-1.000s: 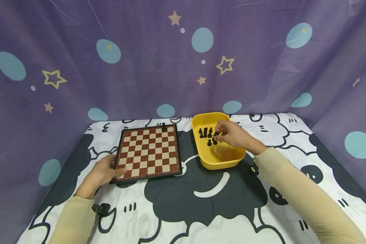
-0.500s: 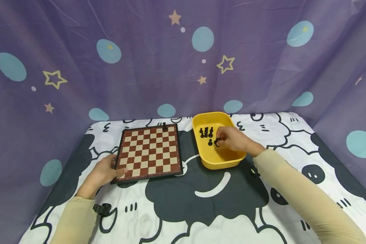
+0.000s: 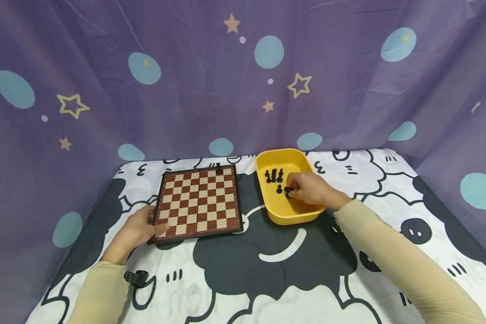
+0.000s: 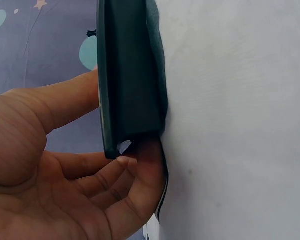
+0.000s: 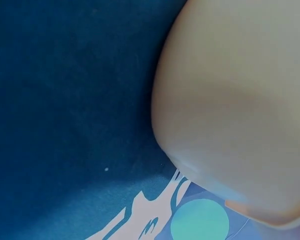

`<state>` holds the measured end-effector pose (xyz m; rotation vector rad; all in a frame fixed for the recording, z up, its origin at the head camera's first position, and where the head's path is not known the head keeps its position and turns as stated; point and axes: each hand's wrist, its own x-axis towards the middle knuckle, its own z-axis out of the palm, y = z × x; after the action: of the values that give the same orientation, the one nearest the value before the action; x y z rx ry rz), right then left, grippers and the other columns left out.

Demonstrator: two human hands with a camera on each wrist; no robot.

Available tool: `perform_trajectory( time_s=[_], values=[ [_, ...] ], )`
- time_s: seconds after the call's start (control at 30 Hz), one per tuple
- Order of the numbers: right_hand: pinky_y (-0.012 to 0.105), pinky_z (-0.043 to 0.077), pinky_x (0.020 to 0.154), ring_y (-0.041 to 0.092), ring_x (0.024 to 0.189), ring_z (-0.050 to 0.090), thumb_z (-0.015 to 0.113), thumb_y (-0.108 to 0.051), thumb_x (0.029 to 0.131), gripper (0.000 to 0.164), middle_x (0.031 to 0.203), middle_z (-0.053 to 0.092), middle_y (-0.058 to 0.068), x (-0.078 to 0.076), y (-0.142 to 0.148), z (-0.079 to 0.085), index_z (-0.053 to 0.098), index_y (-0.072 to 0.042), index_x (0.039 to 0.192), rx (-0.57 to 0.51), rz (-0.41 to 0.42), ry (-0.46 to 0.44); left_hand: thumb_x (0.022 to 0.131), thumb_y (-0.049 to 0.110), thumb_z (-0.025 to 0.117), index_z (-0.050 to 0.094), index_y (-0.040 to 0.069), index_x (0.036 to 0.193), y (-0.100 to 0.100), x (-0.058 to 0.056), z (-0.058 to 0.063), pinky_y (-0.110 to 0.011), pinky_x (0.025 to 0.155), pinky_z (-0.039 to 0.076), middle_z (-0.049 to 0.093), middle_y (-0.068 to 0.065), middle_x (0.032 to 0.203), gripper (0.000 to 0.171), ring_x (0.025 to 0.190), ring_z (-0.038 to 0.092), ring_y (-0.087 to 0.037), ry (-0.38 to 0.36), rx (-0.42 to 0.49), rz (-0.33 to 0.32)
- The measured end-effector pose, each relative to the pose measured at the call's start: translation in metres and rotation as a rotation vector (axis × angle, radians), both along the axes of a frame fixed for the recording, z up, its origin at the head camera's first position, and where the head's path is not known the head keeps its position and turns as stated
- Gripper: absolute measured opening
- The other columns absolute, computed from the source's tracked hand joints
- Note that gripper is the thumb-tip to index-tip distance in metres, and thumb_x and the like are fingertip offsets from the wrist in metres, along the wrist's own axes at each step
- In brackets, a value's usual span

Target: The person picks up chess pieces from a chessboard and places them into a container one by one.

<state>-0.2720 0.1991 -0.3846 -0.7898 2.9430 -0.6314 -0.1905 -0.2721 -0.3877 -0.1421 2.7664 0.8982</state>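
Observation:
My left hand (image 3: 136, 230) grips the near left corner of a brown and cream chessboard (image 3: 198, 198), thumb on top and fingers curled at its edge. In the left wrist view the board's dark side wall (image 4: 132, 75) stands between the thumb and the fingers. One black chess piece (image 3: 219, 169) is upright at the board's far edge. My right hand (image 3: 309, 188) reaches into a yellow tub (image 3: 293, 218) and pinches a black chess piece (image 3: 288, 194), partly hidden by the fingertips. Several more black chess pieces (image 3: 273, 176) sit in the tub, left of that hand.
A cloth (image 3: 283, 279) with white and dark cartoon sheep covers the table. Behind it hangs a purple curtain (image 3: 194, 81) with stars and blue ovals. The tub's outer wall (image 5: 240, 100) fills much of the right wrist view.
My right hand has lowered slightly towards me inside the tub, with its fingers now closer together round a chess piece. The left hand and chessboard keep their place.

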Motion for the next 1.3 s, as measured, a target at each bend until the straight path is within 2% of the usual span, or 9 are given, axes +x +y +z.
perform_trajectory(
  time_s=[0.67, 1.13, 1.3],
  values=[
    [0.033, 0.045, 0.069, 0.014, 0.073, 0.056, 0.075, -0.019, 0.082, 0.022, 0.084, 0.064, -0.003, 0.0008, 0.0035, 0.0025, 0.064, -0.012, 0.1, 0.036, -0.026, -0.01, 0.083, 0.03, 0.074, 0.035, -0.01, 0.136, 0.0049, 0.0008, -0.0043, -0.045, 0.073, 0.045, 0.058, -0.025, 0.108, 0.077, 0.092, 0.058, -0.032, 0.015, 0.016, -0.007],
    [0.034, 0.045, 0.069, 0.014, 0.073, 0.056, 0.074, -0.018, 0.083, 0.021, 0.084, 0.064, -0.003, 0.0015, -0.0006, 0.0015, 0.064, -0.01, 0.1, 0.001, 0.001, -0.028, 0.083, 0.033, 0.075, 0.031, -0.012, 0.138, -0.0003, 0.0016, 0.0003, -0.046, 0.073, 0.046, 0.056, -0.027, 0.109, 0.084, 0.092, 0.058, -0.033, -0.002, 0.0, -0.006],
    [0.033, 0.045, 0.068, 0.014, 0.072, 0.056, 0.074, -0.02, 0.083, 0.021, 0.083, 0.064, -0.003, -0.0003, -0.0018, 0.0012, 0.064, -0.012, 0.099, 0.006, -0.016, -0.035, 0.083, 0.036, 0.074, 0.027, -0.013, 0.14, -0.002, -0.0004, 0.0012, -0.048, 0.074, 0.046, 0.055, -0.03, 0.113, 0.089, 0.094, 0.057, -0.035, -0.007, -0.012, -0.008]
  ],
)
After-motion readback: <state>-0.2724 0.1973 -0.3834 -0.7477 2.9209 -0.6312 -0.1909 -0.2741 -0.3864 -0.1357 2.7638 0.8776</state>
